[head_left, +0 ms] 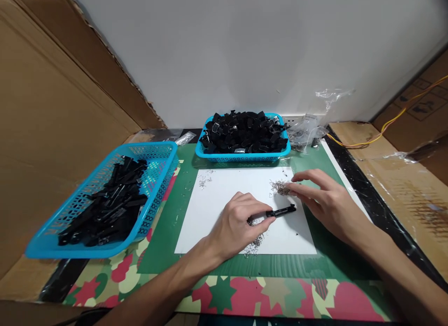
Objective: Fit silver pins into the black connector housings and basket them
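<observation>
My left hand [241, 218] pinches a narrow black plastic part [283, 211] between thumb and forefinger, just above the white sheet [217, 209]. The part's free end points right. My right hand [325, 197] has its fingertips at a small pile of thin bent metal wire pieces [280, 187]. Its thumb and forefinger are close together there, and whatever sits between them is too small to make out. Another heap of wire pieces [257, 242] lies partly hidden beneath my left hand. A few more loose wire pieces [203, 180] are scattered at the sheet's upper left.
A blue basket [164, 176] of long black parts stands on the left. Another blue basket [241, 157] at the back is heaped with black pieces. Clear plastic bags [306, 130] lie beside it. Cardboard [45, 83] and a white wall [210, 50] enclose the table; a yellow cable [385, 125] runs right.
</observation>
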Tool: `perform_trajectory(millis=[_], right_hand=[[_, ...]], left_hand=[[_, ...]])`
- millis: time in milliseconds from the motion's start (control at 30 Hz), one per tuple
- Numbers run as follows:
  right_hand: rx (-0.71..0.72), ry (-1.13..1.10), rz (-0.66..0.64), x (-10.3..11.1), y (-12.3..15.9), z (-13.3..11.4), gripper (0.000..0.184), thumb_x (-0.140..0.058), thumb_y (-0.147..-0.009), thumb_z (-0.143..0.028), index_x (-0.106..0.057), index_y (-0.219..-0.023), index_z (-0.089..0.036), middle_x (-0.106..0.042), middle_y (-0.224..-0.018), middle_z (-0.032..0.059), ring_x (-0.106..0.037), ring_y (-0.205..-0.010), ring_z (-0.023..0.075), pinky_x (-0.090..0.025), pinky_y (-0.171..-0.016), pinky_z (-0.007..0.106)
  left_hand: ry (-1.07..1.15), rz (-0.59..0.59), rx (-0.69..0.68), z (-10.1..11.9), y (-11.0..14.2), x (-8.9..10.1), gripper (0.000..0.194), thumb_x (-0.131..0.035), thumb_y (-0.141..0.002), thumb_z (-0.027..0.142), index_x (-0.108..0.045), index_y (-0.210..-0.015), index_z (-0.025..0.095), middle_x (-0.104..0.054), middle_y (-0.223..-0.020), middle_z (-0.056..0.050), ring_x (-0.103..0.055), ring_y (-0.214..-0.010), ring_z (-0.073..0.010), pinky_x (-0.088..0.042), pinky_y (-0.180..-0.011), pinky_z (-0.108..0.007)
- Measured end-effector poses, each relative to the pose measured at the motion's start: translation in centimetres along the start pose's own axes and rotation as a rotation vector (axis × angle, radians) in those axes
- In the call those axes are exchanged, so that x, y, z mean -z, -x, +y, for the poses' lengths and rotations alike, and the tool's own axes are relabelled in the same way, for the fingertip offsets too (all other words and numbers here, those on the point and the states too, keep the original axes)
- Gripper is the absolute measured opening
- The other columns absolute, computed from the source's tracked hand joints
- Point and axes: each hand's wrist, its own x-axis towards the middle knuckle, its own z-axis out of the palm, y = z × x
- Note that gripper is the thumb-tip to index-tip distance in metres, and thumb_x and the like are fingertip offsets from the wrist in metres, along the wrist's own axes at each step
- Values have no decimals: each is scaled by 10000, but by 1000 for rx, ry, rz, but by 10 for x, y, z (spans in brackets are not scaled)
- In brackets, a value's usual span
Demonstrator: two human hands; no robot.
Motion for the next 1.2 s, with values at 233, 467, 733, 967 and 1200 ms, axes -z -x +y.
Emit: perform_trajectory(millis=[233, 467, 733, 967, 1200], right_hand=[[-428, -560, 68, -13, -2, -29, 105, -728, -952, -293, -756, -913, -201, -786, -852, 25, -755, -736, 171, -599, -663, 248], [-522, -725, 3, -26, -5, -32, 152, -733, -935, -324, -748, -877, -185, -763, -774, 23, -734, -694, 159, -572, -646, 225], [-406, -536, 12, -22, -4, -39, 219, -666, -978, -301, -732, -802, -188, -723, -682, -2, -686, -605, 140, -530, -573, 217], [-220, -326, 121, -29, 2, -43, 191, -658, -981, -208, -735, -807, -191, -751, -721, 3, -682, -571, 131, -544, -573, 238], [-294, -477, 204, -38, 1, -42, 142, -658, -988, -243, -728, -878, -188, -765, -765, 16, -728, -625, 149, -603, -607, 238]], left_hand=[[-33, -2, -102, -3, 2, -2, 100, -744, -943, 248, -749, -1018, 182, -783, -874, -3, -670, -807, -156, -407, -762, -338], [-50, -10, -122, -6, 5, -3, 135, -730, -953, 238, -746, -1077, 184, -770, -862, -9, -665, -811, -161, -418, -775, -342], [-85, -37, -125, -5, 6, -5, 138, -681, -990, 257, -742, -1071, 164, -748, -832, -20, -645, -788, -169, -415, -767, -345], [-36, -39, -107, -5, 5, -4, 142, -647, -1012, 262, -732, -959, 161, -732, -789, -12, -643, -776, -163, -420, -765, -338], [-19, 33, -28, -2, 3, 1, 70, -761, -919, 236, -756, -964, 182, -737, -794, -15, -642, -760, -170, -427, -760, -337]])
